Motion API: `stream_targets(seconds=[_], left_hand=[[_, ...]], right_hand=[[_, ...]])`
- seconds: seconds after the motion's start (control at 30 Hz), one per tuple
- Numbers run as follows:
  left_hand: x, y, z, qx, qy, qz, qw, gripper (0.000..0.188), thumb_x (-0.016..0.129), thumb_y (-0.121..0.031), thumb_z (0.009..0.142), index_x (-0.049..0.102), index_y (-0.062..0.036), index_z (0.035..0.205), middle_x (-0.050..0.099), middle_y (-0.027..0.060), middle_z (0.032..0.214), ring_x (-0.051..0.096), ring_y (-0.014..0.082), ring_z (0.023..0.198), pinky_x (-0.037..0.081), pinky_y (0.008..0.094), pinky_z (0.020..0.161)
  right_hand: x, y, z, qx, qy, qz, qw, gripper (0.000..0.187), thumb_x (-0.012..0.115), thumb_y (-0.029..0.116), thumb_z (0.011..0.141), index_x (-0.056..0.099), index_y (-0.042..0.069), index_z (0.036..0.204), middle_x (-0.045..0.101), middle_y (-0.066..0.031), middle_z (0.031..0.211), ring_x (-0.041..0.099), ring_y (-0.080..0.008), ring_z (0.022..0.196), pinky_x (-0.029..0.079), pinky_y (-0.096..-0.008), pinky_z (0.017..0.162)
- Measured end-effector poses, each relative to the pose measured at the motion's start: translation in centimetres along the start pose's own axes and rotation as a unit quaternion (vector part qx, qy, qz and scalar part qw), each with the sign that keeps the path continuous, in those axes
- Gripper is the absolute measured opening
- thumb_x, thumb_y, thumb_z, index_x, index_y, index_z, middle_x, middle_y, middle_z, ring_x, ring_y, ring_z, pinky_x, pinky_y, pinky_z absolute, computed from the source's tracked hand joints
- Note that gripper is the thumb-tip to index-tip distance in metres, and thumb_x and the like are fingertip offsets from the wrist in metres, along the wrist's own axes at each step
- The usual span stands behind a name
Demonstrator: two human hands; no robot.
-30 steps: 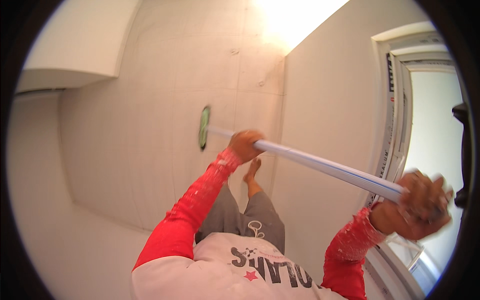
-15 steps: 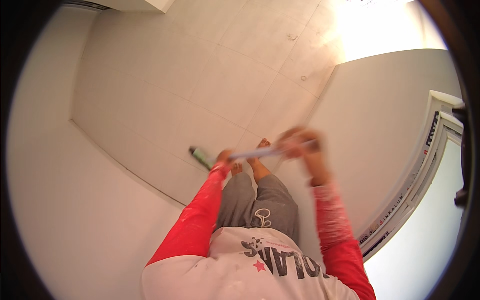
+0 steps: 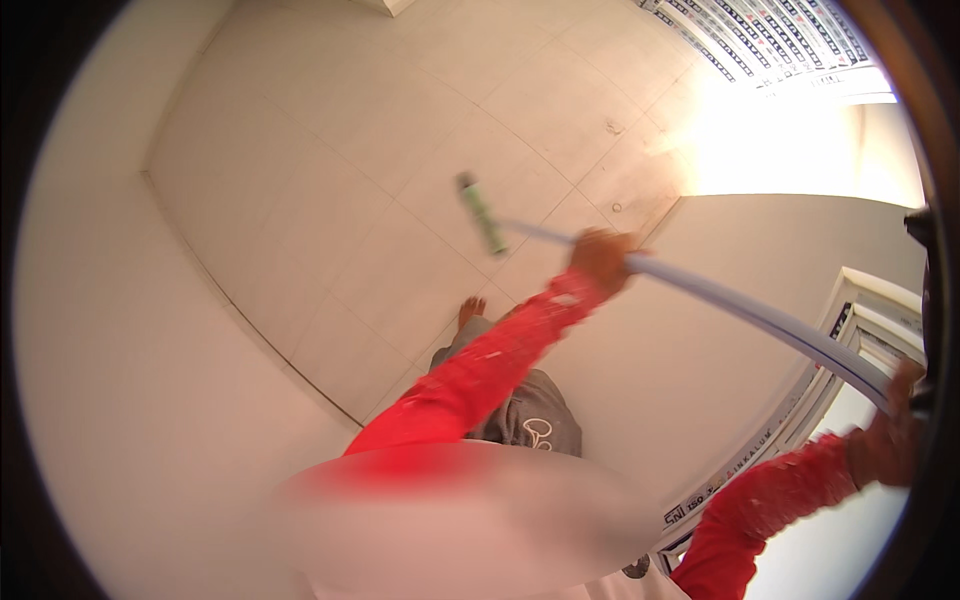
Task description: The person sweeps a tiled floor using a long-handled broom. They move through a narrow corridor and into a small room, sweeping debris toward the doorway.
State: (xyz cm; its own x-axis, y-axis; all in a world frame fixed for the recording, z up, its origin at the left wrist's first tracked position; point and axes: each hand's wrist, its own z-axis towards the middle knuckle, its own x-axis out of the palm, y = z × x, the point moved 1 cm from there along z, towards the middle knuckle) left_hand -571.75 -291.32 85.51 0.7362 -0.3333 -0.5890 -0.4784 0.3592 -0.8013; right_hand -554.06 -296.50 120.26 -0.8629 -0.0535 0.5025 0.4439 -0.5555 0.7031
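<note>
— Do we see any packages, signs or screens?

— None of those. We only find a label: a narrow white strip (image 3: 722, 478) with dark print running along the pale window frame (image 3: 860, 300) at lower right, partly hidden behind our right sleeve (image 3: 770, 500).

Bright glare upper right; blurred foreground, warped edges.

Your left hand (image 3: 600, 262) grips the pole (image 3: 745, 310) mid-shaft; roller head (image 3: 481, 213) at its 10 o'clock, over the floor tiles (image 3: 330, 190). Right hand (image 3: 890, 440) holds the pole's end at 4 o'clock, beside the window frame (image 3: 850, 330).
</note>
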Motion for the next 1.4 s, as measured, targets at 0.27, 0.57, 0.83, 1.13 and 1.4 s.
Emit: stream_targets(seconds=[0.27, 0.57, 0.83, 1.13, 1.4], left_hand=[[-16.6, 28.5, -24.7, -0.325, 0.085, 0.237, 0.912, 0.049, 0.060, -0.054, 0.086, 0.055, -0.0078, 0.069, 0.060, 0.0162, 0.067, 0.059, 0.0391, 0.068, 0.044, 0.0502, 0.064], [2.3, 18.6, 12.3, -0.034, 0.005, -0.068, 0.997, 0.007, 0.061, -0.016, 0.079, 0.067, -0.0133, 0.079, 0.064, 0.0105, 0.071, 0.061, 0.0335, 0.066, 0.048, 0.0448, 0.065], [-5.6, 2.1, 24.5, 0.012, 0.040, -0.158, 0.987, 0.014, 0.063, -0.023, 0.082, 0.065, -0.0104, 0.089, 0.067, 0.0122, 0.088, 0.063, 0.0326, 0.088, 0.049, 0.0430, 0.079], [-24.0, 30.3, 2.2, -0.301, -0.081, 0.188, 0.931, 0.006, 0.065, -0.012, 0.076, 0.066, -0.0067, 0.079, 0.065, 0.0141, 0.078, 0.061, 0.0350, 0.081, 0.048, 0.0437, 0.072], [-8.5, 29.6, 21.3, -0.089, -0.241, 0.076, 0.964, 0.012, 0.064, -0.018, 0.076, 0.063, -0.0075, 0.072, 0.063, 0.0156, 0.081, 0.060, 0.0349, 0.080, 0.046, 0.0440, 0.076]], right_hand=[[2.5, -28.5, -16.9, 0.440, -0.002, -0.064, 0.896, 0.010, 0.060, 0.008, 0.092, 0.062, 0.000, 0.086, 0.063, -0.0084, 0.087, 0.064, -0.0162, 0.077, 0.051, -0.0278, 0.069], [-1.1, -16.3, 10.7, 0.219, -0.015, -0.217, 0.951, 0.033, 0.031, 0.028, 0.099, 0.040, 0.013, 0.071, 0.039, -0.0030, 0.053, 0.040, -0.0157, 0.054, 0.045, -0.0393, 0.072], [5.3, -8.0, 20.8, 0.115, 0.086, -0.291, 0.946, 0.035, 0.038, 0.022, 0.096, 0.053, -0.009, 0.105, 0.057, -0.0293, 0.104, 0.059, -0.0348, 0.089, 0.048, -0.0456, 0.089], [0.0, -36.6, 10.3, 0.464, 0.017, -0.032, 0.885, 0.015, 0.057, 0.019, 0.096, 0.054, 0.004, 0.099, 0.057, -0.0078, 0.092, 0.054, -0.0182, 0.084, 0.046, -0.0402, 0.087], [-4.4, -30.7, 22.1, 0.351, -0.010, -0.227, 0.909, 0.020, 0.053, 0.005, 0.094, 0.059, 0.002, 0.075, 0.062, -0.0120, 0.080, 0.059, -0.0204, 0.071, 0.049, -0.0337, 0.065]])
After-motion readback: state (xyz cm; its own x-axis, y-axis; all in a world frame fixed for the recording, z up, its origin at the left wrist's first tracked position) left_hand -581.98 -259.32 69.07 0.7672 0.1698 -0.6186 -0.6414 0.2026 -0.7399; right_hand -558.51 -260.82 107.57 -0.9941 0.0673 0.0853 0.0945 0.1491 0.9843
